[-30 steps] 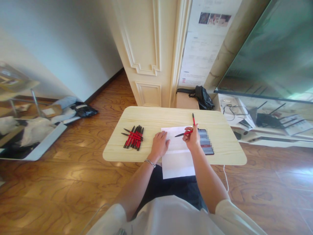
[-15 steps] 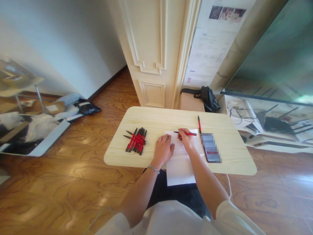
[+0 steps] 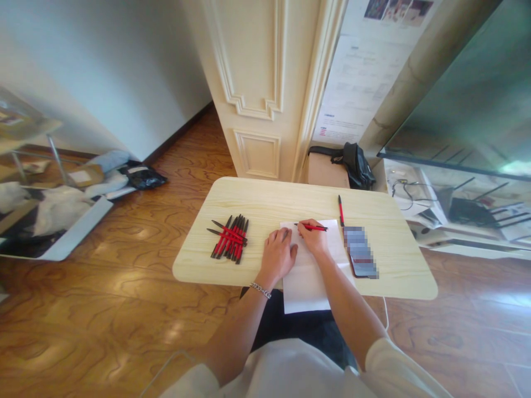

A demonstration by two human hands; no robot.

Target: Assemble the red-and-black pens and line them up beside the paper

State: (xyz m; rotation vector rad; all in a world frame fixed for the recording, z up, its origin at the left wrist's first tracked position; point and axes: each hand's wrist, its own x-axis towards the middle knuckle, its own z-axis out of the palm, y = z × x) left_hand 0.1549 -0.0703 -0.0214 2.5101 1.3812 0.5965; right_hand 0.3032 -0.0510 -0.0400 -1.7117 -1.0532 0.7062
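Note:
A red and black pen (image 3: 318,228) is pinched in my right hand (image 3: 314,239), its dark tip pointing left over the upper part of a white sheet of paper (image 3: 306,287). My left hand (image 3: 277,255) lies flat on the paper's left edge with fingers stretched out, a metal chain bracelet (image 3: 260,289) at its wrist. Left of it lies a pile of several red and black pens (image 3: 230,239), some crossing over the others. Another red and black pen (image 3: 341,211) rests alone beyond the paper's upper right corner. Just below that pen is a phone (image 3: 360,251) with a blurred screen.
All this is on a pale wooden table (image 3: 265,196) with rounded corners. Behind it stand a cream panelled door (image 3: 257,149) and a black bag (image 3: 360,166) on a box. A white cabinet with cables (image 3: 409,190) is at the right; an open box (image 3: 62,221) sits on the floor at left.
My right hand has shifted slightly left with the pen, toward my left hand. My left hand stays in place on the paper. The camera view has shifted a little.

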